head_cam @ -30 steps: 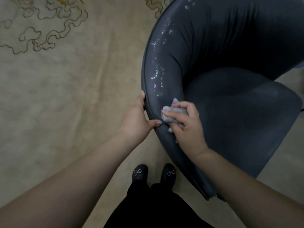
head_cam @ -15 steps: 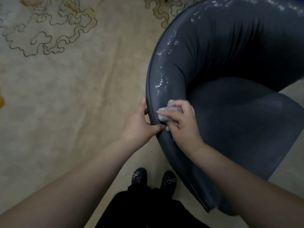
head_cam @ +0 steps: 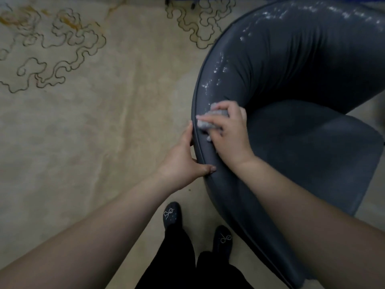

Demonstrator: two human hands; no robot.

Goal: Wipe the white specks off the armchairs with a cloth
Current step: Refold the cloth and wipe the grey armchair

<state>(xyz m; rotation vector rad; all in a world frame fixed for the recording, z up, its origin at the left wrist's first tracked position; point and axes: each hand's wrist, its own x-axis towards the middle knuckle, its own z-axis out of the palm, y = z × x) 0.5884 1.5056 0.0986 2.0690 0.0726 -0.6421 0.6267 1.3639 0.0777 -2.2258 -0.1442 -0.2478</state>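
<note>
Head view: looking down on a dark grey-blue leather tub armchair (head_cam: pixel 291 142) standing on a beige carpet with brown cloud scrolls (head_cam: pixel 83 122).
Step in hand: wiping the curved top edge of the chair's arm; judged part done, specks ahead unwiped.
Cloth: small crumpled grey cloth (head_cam: pixel 210 122), bunched under the right fingers, pressed flat to the leather.
Right hand (head_cam: pixel 229 134): fingers curled round the cloth, clamped on it, palm down on the arm's inner slope.
Left hand (head_cam: pixel 183 161): just beside the right, outboard; thumb hooked over the piped edge, fingers down the outer face, gripping the chair to steady it.
White specks (head_cam: pixel 214 80): scattered along the rim beyond the right fingertips, running on round the backrest, well apart from the hand at the far end.
Doing it well: keep pressure even, stroke away along the rim, refold to a clean face, shift the bracing grip forward with the stroke.
Risk: smearing rather than lifting, judged likely with a loaded cloth.
</note>
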